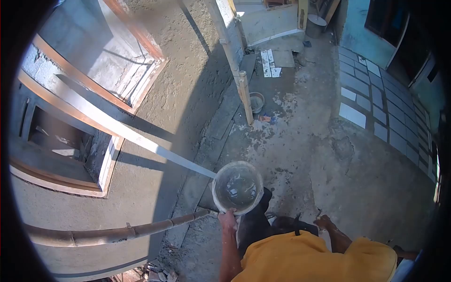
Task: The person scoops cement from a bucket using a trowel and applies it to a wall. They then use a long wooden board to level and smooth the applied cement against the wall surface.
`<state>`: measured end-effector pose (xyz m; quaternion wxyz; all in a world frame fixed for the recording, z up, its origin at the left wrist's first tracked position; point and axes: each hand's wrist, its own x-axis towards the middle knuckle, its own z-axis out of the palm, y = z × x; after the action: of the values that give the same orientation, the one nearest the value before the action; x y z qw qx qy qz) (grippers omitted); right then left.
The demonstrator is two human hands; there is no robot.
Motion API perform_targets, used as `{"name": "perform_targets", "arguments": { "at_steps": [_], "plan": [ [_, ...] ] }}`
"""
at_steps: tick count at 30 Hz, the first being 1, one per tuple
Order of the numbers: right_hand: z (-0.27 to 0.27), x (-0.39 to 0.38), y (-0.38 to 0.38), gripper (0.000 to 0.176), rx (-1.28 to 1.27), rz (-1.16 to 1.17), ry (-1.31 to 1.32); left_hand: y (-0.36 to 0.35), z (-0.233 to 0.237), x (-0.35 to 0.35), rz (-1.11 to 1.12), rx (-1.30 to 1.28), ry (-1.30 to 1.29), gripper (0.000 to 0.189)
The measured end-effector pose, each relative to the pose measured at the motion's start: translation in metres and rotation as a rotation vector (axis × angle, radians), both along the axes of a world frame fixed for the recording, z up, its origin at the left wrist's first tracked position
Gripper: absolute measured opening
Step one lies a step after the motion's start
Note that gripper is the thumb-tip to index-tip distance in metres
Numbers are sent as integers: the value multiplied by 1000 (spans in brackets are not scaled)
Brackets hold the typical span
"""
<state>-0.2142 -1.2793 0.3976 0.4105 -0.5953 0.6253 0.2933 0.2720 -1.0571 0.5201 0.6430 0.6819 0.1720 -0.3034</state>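
My left hand (228, 219) grips the near rim of a round, grey-crusted bucket (215, 190). Greyish water (238, 189) in it reflects the light. The bucket is in front of my body, above my dark trousers (256, 225). Out to the right, low by my hip, is my right hand (323, 222). Its fingers look curled; whatever they hold, if anything, is too small to make out.
A bamboo pole (155, 229) and a pale wooden beam (136, 136) slant in from the left, close to the bucket. Beyond stand an upright post (245, 98) and another bucket (257, 102). Tiles (352, 115) lie along the right. The concrete floor (300, 155) has wet-looking splashes.
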Motion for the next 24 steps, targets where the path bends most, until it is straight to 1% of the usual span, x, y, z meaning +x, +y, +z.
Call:
{"name": "perform_targets", "arguments": {
  "at_steps": [2,3,4,5,7,8,9,11,13,15,17,19,20,21,22,23,24],
  "plan": [
    [5,21,-45,59,-66,-171,-43,-68,4,22,-75,27,-1,24],
    [7,25,-63,58,-100,-255,-56,-95,2,33,-168,100,23,24],
    [12,31,-84,53,-151,-195,-79,-124,-6,49,-261,163,44,25],
    [19,36,-103,51,-108,-255,-69,-155,-15,62,-358,225,67,25],
    [35,43,-138,47,-35,-386,-42,-218,-34,75,-363,135,40,28],
    [53,50,-150,44,-53,-394,-67,-249,-38,84,-376,100,31,29],
    [67,54,-165,44,-72,-394,-73,-296,-44,100,-428,59,11,31],
    [93,52,-177,44,-40,-372,-24,-342,-42,110,-506,38,28,34],
    [105,58,-198,44,-3,-377,0,-397,-64,127,-546,27,8,35],
    [113,64,-213,44,37,-395,17,-457,-50,140,-519,45,49,39],
    [117,75,-232,44,60,-416,23,-503,-106,159,-617,122,64,40],
    [117,86,-257,43,75,-421,22,-556,-125,167,-532,13,159,41],
    [114,92,-270,43,86,-422,22,-581,-123,168,-487,-39,212,41],
    [111,96,-285,43,94,-422,23,-602,-121,169,-454,-25,223,40],
    [109,103,-302,43,105,-420,23,-622,-103,172,-420,-6,234,39],
    [106,111,-323,43,111,-415,29,-643,-99,176,-390,7,239,38],
    [102,118,-344,43,121,-416,30,-659,-119,182,-379,22,190,37]
  ]
}}
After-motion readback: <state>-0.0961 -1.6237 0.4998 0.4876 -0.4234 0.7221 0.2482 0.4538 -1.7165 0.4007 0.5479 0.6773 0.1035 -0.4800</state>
